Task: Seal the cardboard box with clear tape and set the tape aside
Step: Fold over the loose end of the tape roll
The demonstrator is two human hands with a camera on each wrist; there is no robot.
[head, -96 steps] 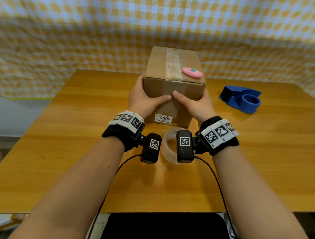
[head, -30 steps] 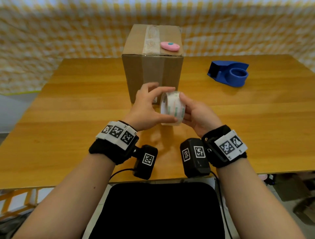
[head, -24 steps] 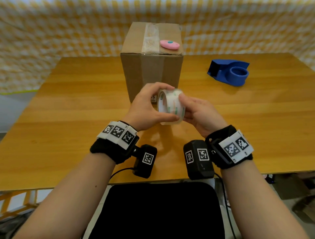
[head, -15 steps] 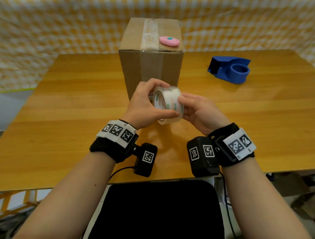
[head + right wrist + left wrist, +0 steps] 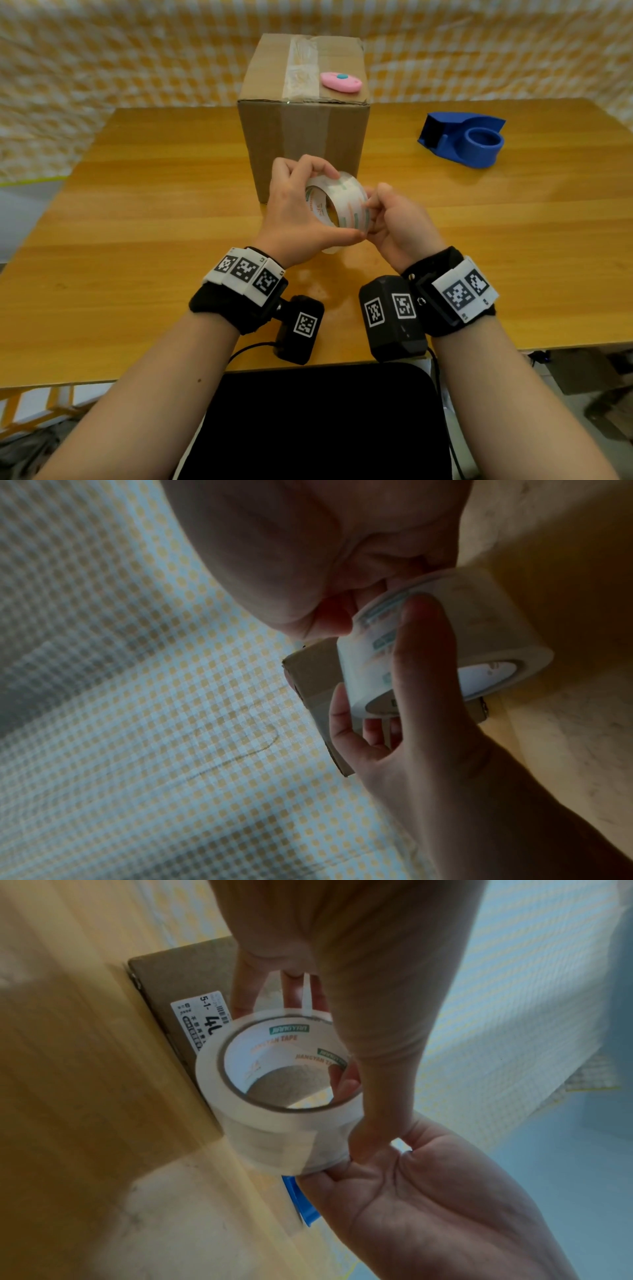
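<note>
The cardboard box stands shut at the middle back of the table, with an old clear strip along its top seam. In front of it, above the table, both hands hold a clear tape roll. My left hand grips it with fingers over the top and thumb underneath. My right hand has curled fingers pinching the roll's outer face. The left wrist view shows the roll side-on with the box label behind it. In the right wrist view the left thumb crosses the roll.
A pink cutter lies on the box top. A blue tape dispenser sits on the wooden table at the right. A checked cloth hangs behind the table. A black seat is below the near edge.
Both hands left the box and lifted the roll off the table. Over the last second the roll has turned a little in my left hand while my right fingers shift on its face.
</note>
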